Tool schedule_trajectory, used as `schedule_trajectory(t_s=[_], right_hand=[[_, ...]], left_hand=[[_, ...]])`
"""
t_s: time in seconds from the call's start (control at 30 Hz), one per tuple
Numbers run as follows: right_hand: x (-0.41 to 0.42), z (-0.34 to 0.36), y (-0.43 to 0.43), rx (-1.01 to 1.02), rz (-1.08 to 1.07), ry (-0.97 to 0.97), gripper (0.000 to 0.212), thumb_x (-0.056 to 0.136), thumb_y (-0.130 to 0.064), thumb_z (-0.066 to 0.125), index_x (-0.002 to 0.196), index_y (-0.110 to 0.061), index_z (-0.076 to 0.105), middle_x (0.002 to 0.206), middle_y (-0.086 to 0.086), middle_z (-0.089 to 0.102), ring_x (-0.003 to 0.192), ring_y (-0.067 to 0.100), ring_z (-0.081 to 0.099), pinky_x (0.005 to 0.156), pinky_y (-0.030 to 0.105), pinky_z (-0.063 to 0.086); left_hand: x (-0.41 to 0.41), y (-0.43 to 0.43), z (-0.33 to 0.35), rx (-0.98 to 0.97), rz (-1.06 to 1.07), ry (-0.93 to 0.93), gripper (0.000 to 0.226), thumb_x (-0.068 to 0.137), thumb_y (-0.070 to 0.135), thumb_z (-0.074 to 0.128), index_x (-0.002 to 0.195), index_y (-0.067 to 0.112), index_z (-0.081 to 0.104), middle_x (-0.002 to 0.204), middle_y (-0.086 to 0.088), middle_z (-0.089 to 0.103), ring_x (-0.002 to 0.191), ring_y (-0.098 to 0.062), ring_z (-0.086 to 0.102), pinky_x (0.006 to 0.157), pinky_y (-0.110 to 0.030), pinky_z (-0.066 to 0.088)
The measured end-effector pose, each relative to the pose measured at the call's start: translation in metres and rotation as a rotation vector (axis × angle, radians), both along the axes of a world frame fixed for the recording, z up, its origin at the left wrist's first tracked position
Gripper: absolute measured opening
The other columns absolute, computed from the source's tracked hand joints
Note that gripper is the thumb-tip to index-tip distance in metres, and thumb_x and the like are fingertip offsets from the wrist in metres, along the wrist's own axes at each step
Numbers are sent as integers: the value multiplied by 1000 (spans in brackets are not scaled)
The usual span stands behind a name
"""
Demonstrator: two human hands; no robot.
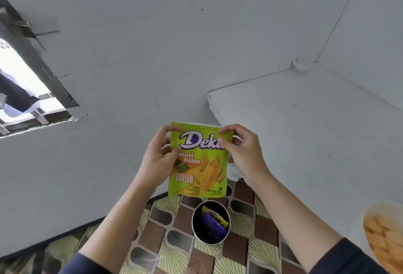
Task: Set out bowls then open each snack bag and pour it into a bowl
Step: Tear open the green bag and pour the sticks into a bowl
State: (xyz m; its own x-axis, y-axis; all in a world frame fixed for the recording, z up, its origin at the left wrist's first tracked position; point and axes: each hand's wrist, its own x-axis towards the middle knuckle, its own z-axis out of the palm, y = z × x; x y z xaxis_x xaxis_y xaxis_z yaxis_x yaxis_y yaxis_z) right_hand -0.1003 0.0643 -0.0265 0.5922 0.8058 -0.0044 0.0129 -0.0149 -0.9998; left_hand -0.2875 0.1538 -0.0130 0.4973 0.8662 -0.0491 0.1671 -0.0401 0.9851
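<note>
Dark blue sleeves [349, 258] frame two bare forearms reaching forward. Both hands hold a green snack bag [199, 160] upright in the air, the left hand [159, 156] pinching its upper left edge and the right hand [244, 154] pinching its upper right corner. Below it, on a patterned floor [178, 241], stands a round dark container [211, 222] holding purple and yellow wrappers. At far right sits a bowl [383, 236] of orange snacks.

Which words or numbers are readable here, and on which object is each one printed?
All on the green snack bag:
"Dek", brand, the end covered by the right hand
"Mini Bites"
"DURIAN"
Dark badge and bottom small print: too blurred to read.
Wrappers in the black container: nothing legible.
</note>
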Motion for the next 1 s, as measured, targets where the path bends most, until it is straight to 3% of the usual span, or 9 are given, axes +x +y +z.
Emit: schedule_trajectory(t_s=[0.1, 0.2, 0.3, 0.4, 0.57, 0.73, 0.8, 0.9, 1.0], right_hand=[[-9, -23, 12, -29, -51, -9, 19, 90, -1, 69, 88, -20, 68, 95, 7, 75, 90, 25, 75, 71, 41, 63], [-10, -45, 22, -38, -91, -59, 28, 90, -2, 70, 85, -29, 68, 95, 4, 75, 88, 24, 74, 79, 52, 61], [-7, -86, 31, -62, -131, -91, 30, 90, -2, 70, 84, -31, 67, 96, 0, 74, 88, 21, 74, 77, 53, 61], [-3, -152, 34, -118, -166, -105, 27, 90, -2, 70, 88, -28, 66, 100, -4, 71, 93, 15, 73, 80, 52, 61], [2, -287, 35, -271, -198, -192, 23, 89, -6, 71, 91, -28, 66, 100, -7, 71, 100, 18, 68, 89, 54, 56], [-5, -404, 31, -393, -242, -222, 18, 86, -2, 72, 93, -18, 66, 102, -7, 66, 101, 13, 64, 93, 46, 53], [-11, -440, 31, -445, -234, -196, 20, 86, -1, 73, 93, -19, 66, 102, -10, 64, 100, 6, 62, 92, 38, 54], [-18, -478, 28, -517, -196, -167, 18, 88, -3, 72, 94, -19, 67, 104, -6, 63, 98, -2, 58, 85, 7, 42], [-19, -513, 24, -564, -180, -140, 15, 90, -6, 71, 95, -19, 67, 106, -8, 61, 102, -10, 54, 82, 2, 39]], left_hand=[[-3, 18, -17, -7, -26, 36, 34, 102, 0, 52, 109, 33, 58, 111, -11, 67, 92, -23, 76, 70, -48, 64], [1, 33, -40, -11, -65, 57, 29, 102, 0, 53, 109, 28, 58, 113, -6, 66, 93, -19, 75, 67, -36, 64], [9, 47, -85, -27, -74, 93, 29, 101, 1, 54, 106, 29, 60, 114, -2, 67, 94, -16, 73, 65, -25, 59], [17, 59, -146, -71, -93, 136, 29, 101, 3, 54, 104, 31, 61, 113, 0, 66, 91, -8, 73, 63, -22, 59], [26, 73, -276, -145, -214, 302, 23, 100, 6, 57, 109, 27, 64, 109, 4, 70, 91, 0, 71, 66, -19, 58], [35, 79, -386, -217, -302, 420, 22, 100, 5, 57, 114, 21, 63, 103, 4, 72, 77, 8, 69, 57, -13, 52], [37, 78, -425, -215, -312, 450, 20, 100, 11, 59, 116, 23, 63, 106, 3, 72, 83, 2, 70, 64, -26, 59], [39, 78, -475, -230, -331, 504, 18, 99, 23, 62, 110, 36, 62, 113, -3, 69, 98, -23, 69, 85, -51, 59], [42, 78, -512, -309, -339, 524, 19, 99, 22, 62, 104, 41, 63, 116, -3, 68, 98, -25, 71, 85, -55, 60]])
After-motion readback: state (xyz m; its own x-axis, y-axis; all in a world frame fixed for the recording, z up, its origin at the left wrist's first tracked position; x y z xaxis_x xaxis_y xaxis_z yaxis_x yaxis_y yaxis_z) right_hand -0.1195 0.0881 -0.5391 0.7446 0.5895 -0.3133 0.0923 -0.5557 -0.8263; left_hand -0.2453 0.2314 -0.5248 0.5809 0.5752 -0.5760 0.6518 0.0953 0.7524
